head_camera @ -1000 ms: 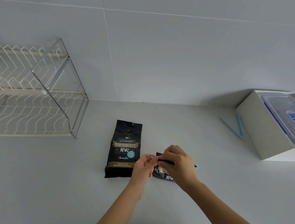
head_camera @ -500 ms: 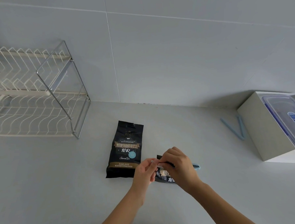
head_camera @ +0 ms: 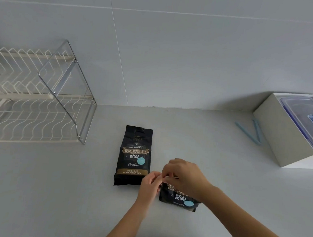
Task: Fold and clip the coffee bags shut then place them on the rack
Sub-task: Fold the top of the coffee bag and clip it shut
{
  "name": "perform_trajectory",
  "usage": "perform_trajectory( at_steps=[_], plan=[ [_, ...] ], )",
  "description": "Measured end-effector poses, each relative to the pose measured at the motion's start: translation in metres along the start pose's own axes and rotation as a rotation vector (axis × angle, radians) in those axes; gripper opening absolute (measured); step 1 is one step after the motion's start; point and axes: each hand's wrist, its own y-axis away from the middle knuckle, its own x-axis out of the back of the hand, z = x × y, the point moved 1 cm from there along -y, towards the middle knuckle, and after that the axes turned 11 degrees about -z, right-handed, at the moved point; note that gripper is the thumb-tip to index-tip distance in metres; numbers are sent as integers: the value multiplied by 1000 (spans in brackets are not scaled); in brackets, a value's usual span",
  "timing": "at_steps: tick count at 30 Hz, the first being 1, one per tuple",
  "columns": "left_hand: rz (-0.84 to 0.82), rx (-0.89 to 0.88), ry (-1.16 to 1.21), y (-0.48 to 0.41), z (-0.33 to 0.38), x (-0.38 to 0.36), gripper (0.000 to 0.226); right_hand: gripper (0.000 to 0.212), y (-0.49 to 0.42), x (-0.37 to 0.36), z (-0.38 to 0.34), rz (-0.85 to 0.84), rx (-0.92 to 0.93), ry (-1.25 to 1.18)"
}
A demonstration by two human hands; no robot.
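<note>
Both hands meet at the top edge of a small black coffee bag (head_camera: 179,198) lying on the pale grey countertop (head_camera: 47,185): the left hand (head_camera: 148,186) and the right hand (head_camera: 184,178) pinch that edge with curled fingers, and I cannot tell if a clip is there. Just beside it lies a taller black coffee bag with gold letters (head_camera: 134,155), flat and unfolded. A white wire rack (head_camera: 31,98) stands by the grey tiled wall (head_camera: 185,54) on the left, and two light blue clip sticks (head_camera: 251,134) rest near a white box (head_camera: 278,134) on the right.
</note>
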Motion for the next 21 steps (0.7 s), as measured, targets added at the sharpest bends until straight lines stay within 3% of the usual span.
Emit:
perform_trajectory(
  at_steps=[6,14,18,21],
  plan=[
    [-22,61,50,1,-3,-5,22,46,2,0,4,-212,-98,172],
    [55,50,19,-7,-7,-4,39,29,-4,-15,-16,-325,105,307],
    [114,-74,-50,-5,-14,-2,46,29,-2,-14,-20,-340,222,361],
    [170,-150,-96,-1,-17,-7,34,29,4,-10,-18,-344,286,351]
  ],
)
